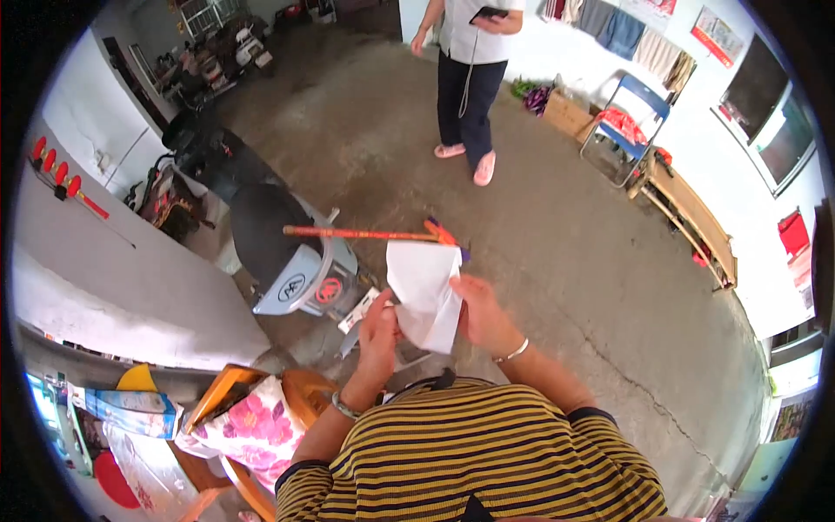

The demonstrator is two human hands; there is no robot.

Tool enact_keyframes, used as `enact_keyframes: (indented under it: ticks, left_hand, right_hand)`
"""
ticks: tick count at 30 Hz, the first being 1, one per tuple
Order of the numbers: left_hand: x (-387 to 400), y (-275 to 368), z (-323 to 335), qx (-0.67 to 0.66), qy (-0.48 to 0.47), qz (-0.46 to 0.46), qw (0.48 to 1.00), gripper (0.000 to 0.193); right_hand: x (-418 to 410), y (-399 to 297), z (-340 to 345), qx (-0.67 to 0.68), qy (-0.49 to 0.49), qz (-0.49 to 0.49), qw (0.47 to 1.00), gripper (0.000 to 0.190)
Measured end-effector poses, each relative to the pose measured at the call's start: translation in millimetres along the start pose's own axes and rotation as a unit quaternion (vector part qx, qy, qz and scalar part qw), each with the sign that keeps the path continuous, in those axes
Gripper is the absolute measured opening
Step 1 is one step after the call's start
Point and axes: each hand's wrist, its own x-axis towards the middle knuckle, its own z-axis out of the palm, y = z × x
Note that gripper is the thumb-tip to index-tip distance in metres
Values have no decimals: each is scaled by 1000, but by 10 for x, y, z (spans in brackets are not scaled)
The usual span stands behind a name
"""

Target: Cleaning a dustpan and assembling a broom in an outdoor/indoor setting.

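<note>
A creased white sheet [424, 287], paper or thin cloth, is held up between both hands in front of my striped shirt. My left hand [379, 331] grips its lower left edge, thumb and fingers close together. At the right edge, my right hand [484, 313] pinches the sheet, with some fingers hidden behind it. The sheet's upper part stands fairly flat, while folds run down its lower right. Beyond its top edge a red-orange pole [365, 233] extends leftward from an orange and purple head [442, 231], partly covered by the sheet.
A grey motor scooter [306, 274] stands just left of my hands. A person [473, 72] holding a phone stands ahead on the concrete floor [561, 228]. A wooden chair with a floral cushion [254, 424] is at lower left. A blue folding chair [629, 117] and low bench [691, 218] line the right wall.
</note>
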Motion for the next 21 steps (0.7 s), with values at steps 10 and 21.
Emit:
enact_keyframes:
  ticks: [10, 21]
  left_hand:
    - [-29, 221, -316, -181, -61, -61, 980, 21]
    - [-50, 325, -579, -324, -71, -146, 932, 33]
  right_hand:
    - [-129, 107, 129, -116, -61, 68, 989, 33]
    - [-1, 330, 523, -34, -11, 102, 994, 31]
